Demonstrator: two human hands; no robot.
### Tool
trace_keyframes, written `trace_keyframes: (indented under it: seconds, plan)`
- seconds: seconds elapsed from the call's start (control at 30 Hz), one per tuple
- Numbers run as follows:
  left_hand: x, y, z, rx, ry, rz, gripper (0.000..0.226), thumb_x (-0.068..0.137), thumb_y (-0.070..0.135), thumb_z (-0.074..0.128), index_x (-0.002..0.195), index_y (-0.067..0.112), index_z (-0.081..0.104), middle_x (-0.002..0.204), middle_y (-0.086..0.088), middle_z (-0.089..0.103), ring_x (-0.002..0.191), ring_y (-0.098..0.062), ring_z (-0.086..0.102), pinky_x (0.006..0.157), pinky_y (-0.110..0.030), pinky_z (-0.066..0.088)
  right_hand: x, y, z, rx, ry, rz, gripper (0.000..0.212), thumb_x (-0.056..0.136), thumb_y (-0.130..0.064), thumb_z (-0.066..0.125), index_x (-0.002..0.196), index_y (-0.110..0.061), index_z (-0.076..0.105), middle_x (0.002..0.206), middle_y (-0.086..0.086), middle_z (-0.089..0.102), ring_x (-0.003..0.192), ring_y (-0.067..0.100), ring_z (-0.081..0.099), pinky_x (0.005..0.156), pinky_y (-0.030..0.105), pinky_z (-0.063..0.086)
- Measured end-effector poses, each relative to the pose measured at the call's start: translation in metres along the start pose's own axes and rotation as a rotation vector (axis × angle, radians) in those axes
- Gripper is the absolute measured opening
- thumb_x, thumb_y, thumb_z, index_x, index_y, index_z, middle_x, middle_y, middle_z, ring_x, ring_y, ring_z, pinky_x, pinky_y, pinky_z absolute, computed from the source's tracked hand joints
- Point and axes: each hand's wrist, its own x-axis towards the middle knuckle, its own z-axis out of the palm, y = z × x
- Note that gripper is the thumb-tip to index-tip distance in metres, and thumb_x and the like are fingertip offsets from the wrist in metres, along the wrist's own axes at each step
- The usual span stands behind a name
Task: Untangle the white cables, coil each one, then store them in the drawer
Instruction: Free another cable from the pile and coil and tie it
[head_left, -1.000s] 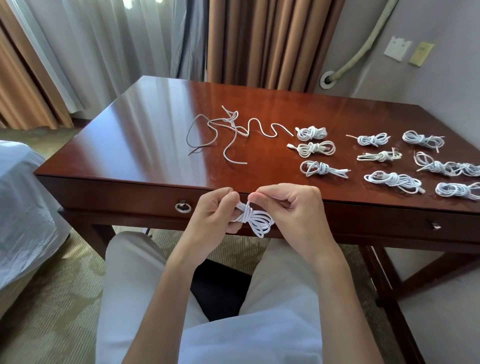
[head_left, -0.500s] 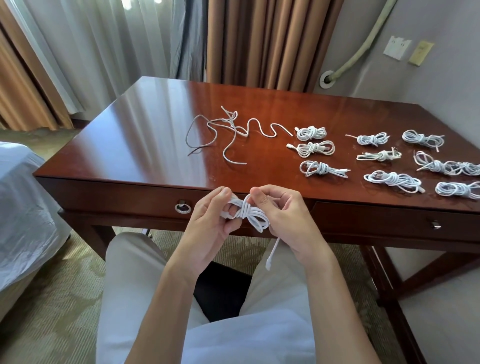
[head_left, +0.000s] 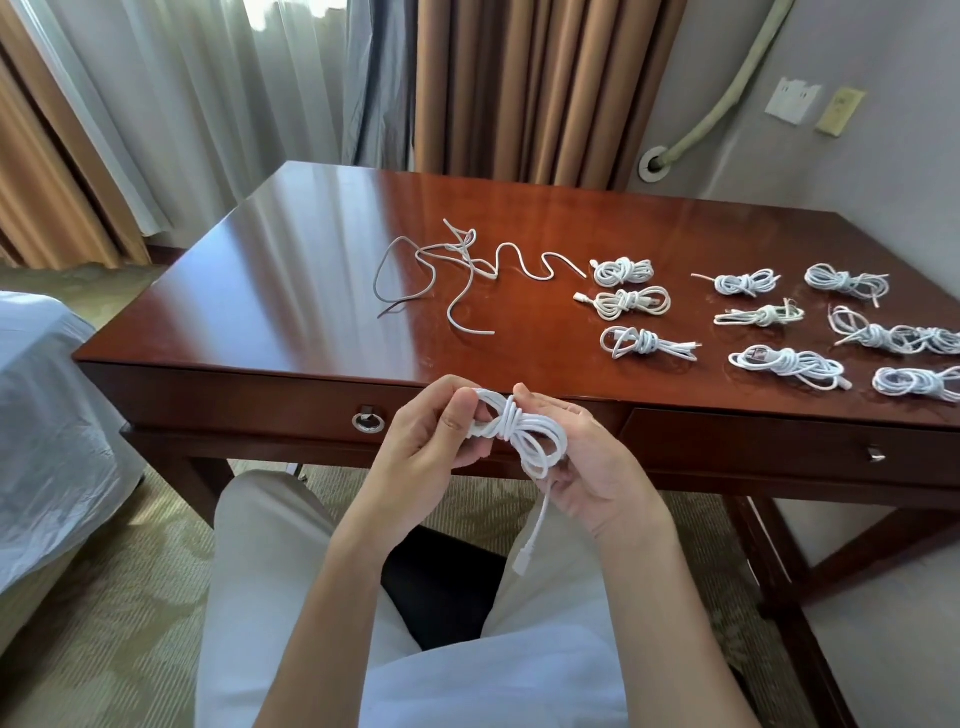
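I hold a coiled white cable (head_left: 524, 436) in front of the desk's front edge, above my lap. My left hand (head_left: 431, 447) pinches its left loops, and my right hand (head_left: 587, 457) grips its wrapped middle and right loops. One loose end with a plug (head_left: 522, 564) hangs down between my knees. On the red-brown desk (head_left: 291, 291) lies a loose tangle of white and grey cables (head_left: 457, 270). Several coiled white cables (head_left: 644, 343) sit in rows on the right half. The left drawer (head_left: 260, 405), with a ring pull (head_left: 368, 421), is closed.
A second closed drawer (head_left: 779, 447) with a small knob sits on the right. A bed with a white sheet (head_left: 47, 415) stands to the left. Curtains (head_left: 509, 83) hang behind the desk, and a hose (head_left: 727, 98) enters the wall.
The coil has turned in my hands and its loops have spread out. A plug end has dropped free and now hangs below. My right hand has opened up under the coil.
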Motion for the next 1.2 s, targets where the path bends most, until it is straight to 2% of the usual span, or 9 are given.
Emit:
trace_keyframes:
  seconds: [0.17, 0.27, 0.33, 0.47, 0.67, 0.83, 0.97, 1.13, 1.2]
  plan:
    - [0.001, 0.004, 0.001, -0.203, 0.109, -0.016, 0.035, 0.099, 0.029, 0.049, 0.086, -0.002, 0.057, 0.073, -0.011, 0.058, 0.059, -0.013, 0.05, 0.049, -0.015, 0.038, 0.002, 0.003, 0.009, 0.021, -0.027, -0.052, 0.004, 0.088, -0.011, 0.067, 0.087, -0.008, 0.069, 0.057, -0.001, 0.05, 0.041, 0.003, 0.029, 0.036, 0.014, 0.018]
    - [0.006, 0.005, 0.003, -0.217, 0.279, -0.011, 0.034, 0.105, 0.028, 0.044, 0.082, 0.006, 0.055, 0.062, -0.004, 0.054, 0.053, -0.01, 0.044, 0.047, -0.016, 0.035, 0.008, 0.017, 0.019, -0.311, 0.059, -0.198, 0.038, 0.103, -0.009, 0.054, 0.07, -0.022, 0.066, 0.058, -0.003, 0.036, 0.046, 0.005, 0.023, 0.039, 0.018, 0.02]
    - [0.008, 0.004, 0.006, -0.132, 0.388, 0.006, 0.035, 0.109, 0.025, 0.038, 0.081, 0.011, 0.054, 0.064, 0.003, 0.055, 0.056, -0.007, 0.048, 0.055, -0.017, 0.042, 0.009, 0.023, 0.025, -0.588, 0.017, -0.258, 0.034, 0.107, -0.025, 0.051, 0.075, -0.023, 0.062, 0.056, -0.01, 0.034, 0.047, 0.005, 0.025, 0.043, 0.02, 0.024]
    - [0.007, 0.002, 0.006, 0.125, 0.489, 0.079, 0.028, 0.108, 0.024, 0.038, 0.088, 0.019, 0.056, 0.067, 0.013, 0.061, 0.059, 0.001, 0.056, 0.06, -0.013, 0.045, 0.002, 0.014, 0.028, -0.953, -0.102, -0.266, 0.027, 0.109, -0.02, 0.045, 0.115, -0.02, 0.071, 0.05, -0.021, 0.046, 0.051, 0.001, 0.043, 0.058, 0.014, 0.033]
    - [0.004, -0.017, -0.017, 0.546, 0.441, 0.127, 0.018, 0.105, 0.029, 0.048, 0.09, 0.024, 0.059, 0.07, 0.022, 0.062, 0.06, -0.005, 0.054, 0.061, -0.018, 0.04, -0.009, 0.002, 0.031, -1.125, -0.065, -0.354, 0.026, 0.104, -0.022, 0.054, 0.09, -0.017, 0.076, 0.048, -0.014, 0.046, 0.049, 0.007, 0.043, 0.054, 0.019, 0.031]
    - [-0.003, -0.011, -0.031, 0.415, 0.094, 0.077, 0.024, 0.105, 0.024, 0.048, 0.092, 0.013, 0.066, 0.067, 0.015, 0.058, 0.061, -0.004, 0.048, 0.062, -0.019, 0.038, -0.014, -0.014, 0.017, -1.033, 0.109, -0.515, 0.016, 0.094, -0.031, 0.073, 0.087, -0.02, 0.081, 0.06, -0.02, 0.066, 0.058, 0.0, 0.058, 0.059, 0.023, 0.045]
    - [-0.007, -0.004, -0.033, 0.298, -0.14, 0.03, 0.03, 0.106, 0.023, 0.046, 0.097, 0.004, 0.067, 0.074, -0.017, 0.057, 0.064, -0.023, 0.044, 0.06, -0.033, 0.039, -0.013, -0.013, 0.012, -0.88, 0.132, -0.536, 0.016, 0.086, -0.034, 0.08, 0.085, -0.018, 0.082, 0.073, -0.008, 0.075, 0.069, 0.004, 0.066, 0.069, 0.027, 0.054]
    - [-0.011, -0.003, -0.031, -0.028, -0.155, 0.019, 0.03, 0.105, 0.029, 0.048, 0.098, 0.007, 0.068, 0.074, -0.023, 0.049, 0.065, -0.019, 0.043, 0.062, -0.023, 0.038, -0.006, -0.005, 0.006, -0.557, 0.026, -0.415, 0.023, 0.086, -0.027, 0.075, 0.087, -0.005, 0.08, 0.067, 0.009, 0.071, 0.064, 0.01, 0.059, 0.063, 0.024, 0.048]
    - [-0.01, -0.004, -0.025, -0.181, -0.108, 0.034, 0.03, 0.102, 0.036, 0.056, 0.1, 0.009, 0.069, 0.077, -0.017, 0.052, 0.067, -0.016, 0.047, 0.064, -0.022, 0.042, -0.002, 0.0, 0.012, -0.441, 0.014, -0.405, 0.02, 0.093, -0.018, 0.067, 0.089, -0.001, 0.077, 0.067, 0.002, 0.072, 0.061, 0.005, 0.06, 0.059, 0.018, 0.048]
